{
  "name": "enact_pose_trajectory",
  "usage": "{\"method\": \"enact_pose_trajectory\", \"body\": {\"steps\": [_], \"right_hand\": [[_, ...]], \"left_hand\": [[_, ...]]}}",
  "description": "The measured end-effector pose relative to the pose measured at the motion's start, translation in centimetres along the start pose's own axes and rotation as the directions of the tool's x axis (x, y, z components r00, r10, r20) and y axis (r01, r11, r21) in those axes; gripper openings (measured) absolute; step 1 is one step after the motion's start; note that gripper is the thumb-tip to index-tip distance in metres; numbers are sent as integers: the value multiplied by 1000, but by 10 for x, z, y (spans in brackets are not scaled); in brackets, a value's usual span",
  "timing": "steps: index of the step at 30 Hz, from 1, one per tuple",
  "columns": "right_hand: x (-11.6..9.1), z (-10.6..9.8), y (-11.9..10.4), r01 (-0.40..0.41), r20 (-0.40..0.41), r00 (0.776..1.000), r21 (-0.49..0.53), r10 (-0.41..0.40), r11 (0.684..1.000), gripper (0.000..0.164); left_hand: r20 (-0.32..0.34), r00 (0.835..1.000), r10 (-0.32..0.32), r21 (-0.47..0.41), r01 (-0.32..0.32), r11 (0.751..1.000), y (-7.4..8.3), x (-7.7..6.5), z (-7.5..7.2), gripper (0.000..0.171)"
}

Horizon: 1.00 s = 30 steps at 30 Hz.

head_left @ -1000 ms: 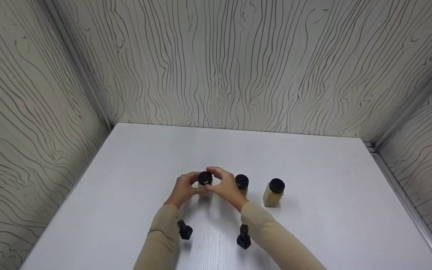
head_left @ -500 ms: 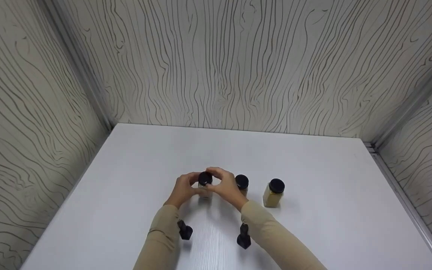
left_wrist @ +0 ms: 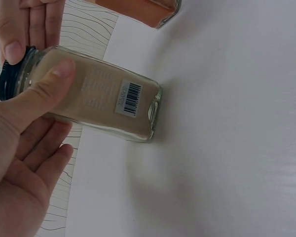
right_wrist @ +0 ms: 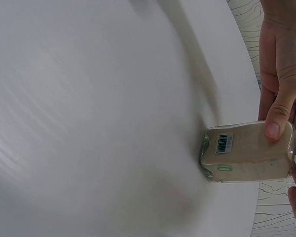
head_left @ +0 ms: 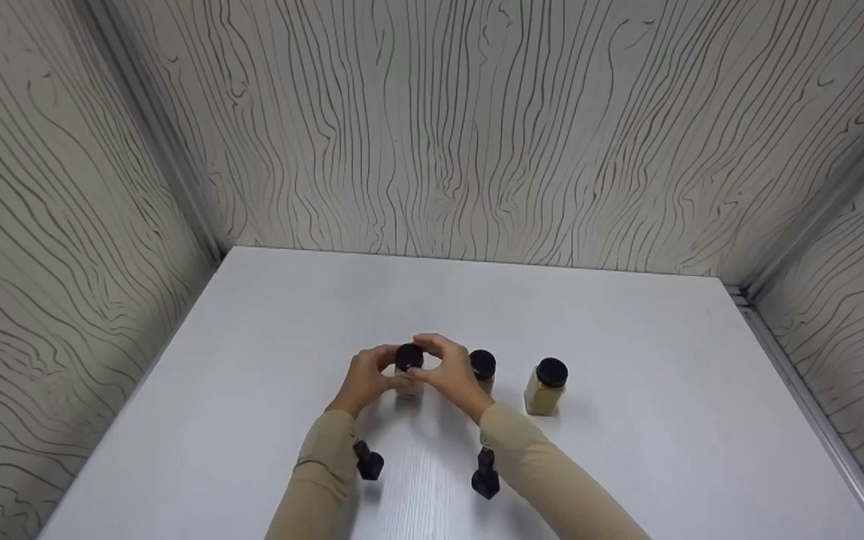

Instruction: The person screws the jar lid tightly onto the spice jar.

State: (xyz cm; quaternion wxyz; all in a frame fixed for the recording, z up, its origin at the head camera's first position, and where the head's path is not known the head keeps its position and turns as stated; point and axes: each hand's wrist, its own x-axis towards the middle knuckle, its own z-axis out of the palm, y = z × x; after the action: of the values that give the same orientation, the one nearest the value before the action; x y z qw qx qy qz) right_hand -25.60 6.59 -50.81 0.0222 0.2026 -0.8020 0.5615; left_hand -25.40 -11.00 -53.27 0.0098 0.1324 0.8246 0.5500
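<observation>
A square glass spice jar (left_wrist: 108, 94) with pale beige powder and a black lid (head_left: 409, 355) stands upright between my hands, its base at or very close to the tabletop. My left hand (head_left: 367, 376) grips the jar's upper body, thumb across the front face below the neck. From the other side my right hand (head_left: 453, 373) pinches the black lid between thumb and fingers. The barcode label (right_wrist: 224, 143) shows low on the jar. Just right of my right hand, partly hidden by it, is a second black-lidded jar (head_left: 483, 365) with orange-brown contents.
A third jar (head_left: 544, 396), yellowish with a black lid, stands farther right on the white table (head_left: 627, 450). Dark wrist-camera mounts (head_left: 486, 480) stick out inward from both sleeves. Wood-patterned panels (head_left: 439, 135) enclose the back and sides.
</observation>
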Motion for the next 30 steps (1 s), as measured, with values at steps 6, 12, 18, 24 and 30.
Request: {"method": "enact_pose_trajectory", "body": {"steps": [6, 12, 18, 24, 30], "right_hand": [[0, -1, 1, 17, 25, 1000, -3, -17, 1000, 48], [-1, -1, -2, 19, 67, 998, -21, -17, 1000, 49], [-1, -1, -3, 18, 67, 998, -37, -16, 999, 47], [0, 0, -6, 2, 52, 999, -55, 1, 999, 45], [0, 1, -8, -31, 20, 999, -72, 32, 997, 43]], "left_hand": [[15, 1000, 2, -10, -2, 1000, 1, -1, -1, 52], [16, 1000, 1, 1, -1, 1000, 0, -1, -1, 52], [11, 1000, 2, 1, -3, 1000, 0, 0, 0, 53], [10, 1000, -7, -21, 7, 1000, 0, 0, 0, 51], [2, 1000, -4, -26, 5, 1000, -1, 0, 1, 48]]}}
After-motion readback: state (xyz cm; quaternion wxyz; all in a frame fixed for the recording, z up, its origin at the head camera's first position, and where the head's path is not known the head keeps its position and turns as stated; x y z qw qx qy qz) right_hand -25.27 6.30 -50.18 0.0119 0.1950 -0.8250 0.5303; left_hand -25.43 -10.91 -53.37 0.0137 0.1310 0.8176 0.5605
